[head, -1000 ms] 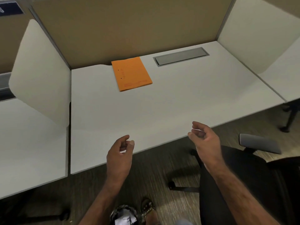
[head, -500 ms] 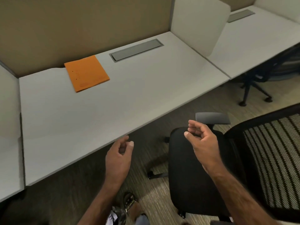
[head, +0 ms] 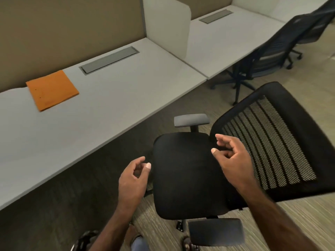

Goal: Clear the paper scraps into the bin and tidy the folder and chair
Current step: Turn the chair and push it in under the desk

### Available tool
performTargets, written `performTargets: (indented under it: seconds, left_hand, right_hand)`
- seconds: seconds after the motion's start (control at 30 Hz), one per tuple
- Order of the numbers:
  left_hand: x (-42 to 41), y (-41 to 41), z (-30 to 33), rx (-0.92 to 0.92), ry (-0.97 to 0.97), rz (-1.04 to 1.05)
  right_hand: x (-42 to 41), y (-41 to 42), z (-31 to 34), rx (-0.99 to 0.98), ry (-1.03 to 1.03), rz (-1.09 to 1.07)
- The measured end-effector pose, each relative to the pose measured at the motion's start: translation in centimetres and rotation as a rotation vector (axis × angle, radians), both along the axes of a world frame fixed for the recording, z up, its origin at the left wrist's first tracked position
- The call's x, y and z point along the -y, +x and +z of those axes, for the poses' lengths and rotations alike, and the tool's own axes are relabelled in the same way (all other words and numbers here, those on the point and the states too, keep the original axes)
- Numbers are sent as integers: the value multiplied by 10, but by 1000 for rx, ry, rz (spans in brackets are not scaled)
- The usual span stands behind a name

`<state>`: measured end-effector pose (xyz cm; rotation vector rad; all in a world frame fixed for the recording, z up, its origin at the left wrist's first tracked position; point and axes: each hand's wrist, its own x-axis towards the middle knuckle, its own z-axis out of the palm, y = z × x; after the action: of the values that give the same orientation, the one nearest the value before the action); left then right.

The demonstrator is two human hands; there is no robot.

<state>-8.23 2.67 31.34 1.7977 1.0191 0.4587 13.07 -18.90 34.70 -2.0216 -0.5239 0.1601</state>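
An orange folder lies flat near the back left of the white desk. A black office chair with a mesh back stands pulled out from the desk, its seat facing left. My right hand hovers over the right part of the seat, fingers loosely curled and holding nothing. My left hand hangs just left of the seat's edge, fingers curled apart and empty. A dark bin with white paper in it shows partly at the bottom edge, by my feet. No scraps lie on the desk.
A grey cable hatch is set into the desk's back. A white divider separates this desk from the neighbouring desk, where another black chair is tucked in. Striped carpet covers the floor.
The view has swung right and down, bringing the chair fully into sight. Both hands moved from the desk's front edge towards the chair seat, still empty.
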Motion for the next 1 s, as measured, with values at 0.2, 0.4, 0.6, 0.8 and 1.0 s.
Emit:
performTargets:
  seconds: [0.2,0.4,0.6,0.8,1.0]
  left_hand:
    - [72,17,-10,-40,-56,-89]
    - [139,21,-29,-109,-103,-154]
    - [183,24,-40,-143,-144,-184]
    - [213,23,-54,-160,-130,-193]
    - [232,9,-93,-394,-13,-396]
  right_hand:
    - [84,27,17,162,-59,-28]
    - [159,58,39,311,-93,-77]
    - [215,77,52,352,-123,-142]
    - [246,97,54,352,-176,-165]
    - [254,119,49,241,-265,-128]
